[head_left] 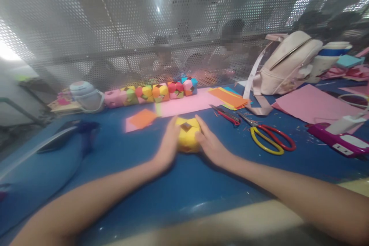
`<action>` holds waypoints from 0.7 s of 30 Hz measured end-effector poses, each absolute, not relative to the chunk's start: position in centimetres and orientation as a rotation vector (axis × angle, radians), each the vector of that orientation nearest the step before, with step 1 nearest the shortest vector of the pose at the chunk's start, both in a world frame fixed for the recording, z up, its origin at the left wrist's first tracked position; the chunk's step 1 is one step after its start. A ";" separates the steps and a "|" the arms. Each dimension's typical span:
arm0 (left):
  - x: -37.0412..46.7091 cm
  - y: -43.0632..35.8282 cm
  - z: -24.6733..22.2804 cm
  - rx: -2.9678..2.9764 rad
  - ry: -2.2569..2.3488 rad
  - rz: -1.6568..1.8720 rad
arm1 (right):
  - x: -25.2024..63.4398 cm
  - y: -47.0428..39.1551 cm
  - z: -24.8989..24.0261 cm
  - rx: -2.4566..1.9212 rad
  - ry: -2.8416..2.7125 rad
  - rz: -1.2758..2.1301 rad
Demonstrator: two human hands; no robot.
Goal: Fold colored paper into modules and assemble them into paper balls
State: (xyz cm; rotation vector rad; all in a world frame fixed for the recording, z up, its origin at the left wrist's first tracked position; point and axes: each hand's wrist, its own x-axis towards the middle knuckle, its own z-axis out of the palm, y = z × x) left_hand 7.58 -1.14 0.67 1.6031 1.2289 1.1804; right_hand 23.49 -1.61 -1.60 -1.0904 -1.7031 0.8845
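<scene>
Your left hand (170,140) and right hand (211,141) are part-open, palms facing, fingers fairly straight, holding the yellow ball (188,137) between them. Ball's mid-worktop (184,178), straight ahead of you; can't tell if it's resting or lifted. Orange paper (143,118) overlaps a pink sheet (129,124) off to your left. Scissors (256,124), one loop red, one yellow, lie right of your right hand, red cutter (229,116) near them. Multicoloured balls (160,92) line up behind, beside a lidded tub (85,96).
</scene>
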 end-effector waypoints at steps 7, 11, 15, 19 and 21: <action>7.7 -1.0 0.7 1.531 1.181 1.198 | 23.5 -1.6 -1.5 -1.099 -1.702 0.880; 7.9 -0.7 0.5 1.397 1.072 1.280 | 23.7 -1.4 -1.6 -1.080 -1.694 0.871; 8.0 -0.7 0.5 1.355 0.999 1.292 | 23.8 -1.3 -1.8 -1.053 -1.705 0.862; 7.8 -0.4 0.2 1.412 1.034 1.254 | 23.8 -1.2 -1.9 -1.057 -1.743 0.854; 7.7 -0.2 0.2 1.438 1.047 1.228 | 23.8 -1.1 -2.0 -1.064 -1.748 0.832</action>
